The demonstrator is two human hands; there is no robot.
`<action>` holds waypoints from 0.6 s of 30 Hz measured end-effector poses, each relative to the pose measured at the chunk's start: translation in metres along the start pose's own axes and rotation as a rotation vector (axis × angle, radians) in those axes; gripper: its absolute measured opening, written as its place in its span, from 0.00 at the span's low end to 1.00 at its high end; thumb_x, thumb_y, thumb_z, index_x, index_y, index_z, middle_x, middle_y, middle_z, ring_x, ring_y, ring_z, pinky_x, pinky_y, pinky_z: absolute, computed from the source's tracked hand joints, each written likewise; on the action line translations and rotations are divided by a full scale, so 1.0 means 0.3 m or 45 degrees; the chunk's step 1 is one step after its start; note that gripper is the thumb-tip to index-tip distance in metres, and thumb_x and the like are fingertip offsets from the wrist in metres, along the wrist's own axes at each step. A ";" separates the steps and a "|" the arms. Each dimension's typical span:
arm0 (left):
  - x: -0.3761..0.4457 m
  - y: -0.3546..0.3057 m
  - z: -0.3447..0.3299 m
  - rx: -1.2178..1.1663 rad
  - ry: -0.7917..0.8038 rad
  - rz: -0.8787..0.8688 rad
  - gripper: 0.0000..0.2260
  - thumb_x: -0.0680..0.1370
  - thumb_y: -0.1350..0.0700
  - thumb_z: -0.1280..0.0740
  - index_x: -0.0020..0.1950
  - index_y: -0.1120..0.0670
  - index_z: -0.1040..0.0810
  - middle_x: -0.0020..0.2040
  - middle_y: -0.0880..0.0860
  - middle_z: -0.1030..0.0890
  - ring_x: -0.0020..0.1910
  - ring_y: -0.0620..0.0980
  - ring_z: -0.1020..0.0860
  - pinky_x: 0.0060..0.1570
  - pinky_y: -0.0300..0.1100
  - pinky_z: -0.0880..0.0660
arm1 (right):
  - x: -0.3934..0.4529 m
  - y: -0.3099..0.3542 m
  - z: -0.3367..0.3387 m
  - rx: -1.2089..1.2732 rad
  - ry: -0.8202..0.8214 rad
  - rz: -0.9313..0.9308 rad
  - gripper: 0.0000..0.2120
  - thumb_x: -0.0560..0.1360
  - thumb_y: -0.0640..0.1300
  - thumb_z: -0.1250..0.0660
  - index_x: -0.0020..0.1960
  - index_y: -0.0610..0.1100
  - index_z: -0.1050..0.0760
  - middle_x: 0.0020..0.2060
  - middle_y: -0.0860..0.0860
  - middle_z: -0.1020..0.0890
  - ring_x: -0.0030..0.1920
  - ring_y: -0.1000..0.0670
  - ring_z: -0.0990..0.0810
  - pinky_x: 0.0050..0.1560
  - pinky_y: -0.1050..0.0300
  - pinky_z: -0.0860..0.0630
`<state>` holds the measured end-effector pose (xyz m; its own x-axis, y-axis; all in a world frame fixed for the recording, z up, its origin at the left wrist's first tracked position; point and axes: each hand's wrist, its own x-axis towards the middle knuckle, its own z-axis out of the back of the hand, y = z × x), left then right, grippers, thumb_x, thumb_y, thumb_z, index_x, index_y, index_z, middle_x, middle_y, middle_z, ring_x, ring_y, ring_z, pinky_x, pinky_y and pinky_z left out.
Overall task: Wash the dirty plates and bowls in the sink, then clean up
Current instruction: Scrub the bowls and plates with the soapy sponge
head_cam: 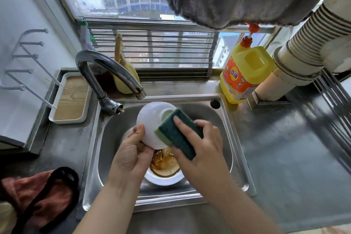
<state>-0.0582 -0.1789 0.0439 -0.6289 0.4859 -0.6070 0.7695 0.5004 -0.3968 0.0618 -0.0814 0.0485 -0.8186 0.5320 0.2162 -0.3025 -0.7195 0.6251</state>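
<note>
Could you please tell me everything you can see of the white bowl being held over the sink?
The white bowl looks like smooth glazed ceramic, turned underside toward the camera, its round foot ring showing. The left hand grips its near rim, tilted above the sink. The right hand presses a green sponge against its outside.

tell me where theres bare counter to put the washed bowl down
The widest bare patch is the steel counter right of the sink, in front of the yellow detergent bottle and the white pipe. A narrower strip lies left of the sink, between the wood-lined tray and the reddish cloth. The basin is crowded by a dirty dish.
</note>
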 end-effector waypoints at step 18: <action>-0.103 0.031 -0.089 0.358 0.064 -0.238 0.06 0.79 0.64 0.40 0.48 0.60 0.23 0.34 0.52 0.16 0.33 0.45 0.18 0.30 0.36 0.22 | 0.130 0.050 -0.006 -0.003 -0.078 -0.272 0.29 0.76 0.62 0.45 0.76 0.61 0.47 0.56 0.52 0.39 0.61 0.49 0.37 0.67 0.49 0.35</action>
<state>-0.0346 -0.1701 0.0772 -0.7614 0.4423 -0.4739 0.6363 0.3701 -0.6769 0.0246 -0.0722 0.0650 -0.7046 0.6986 0.1246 -0.4668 -0.5885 0.6601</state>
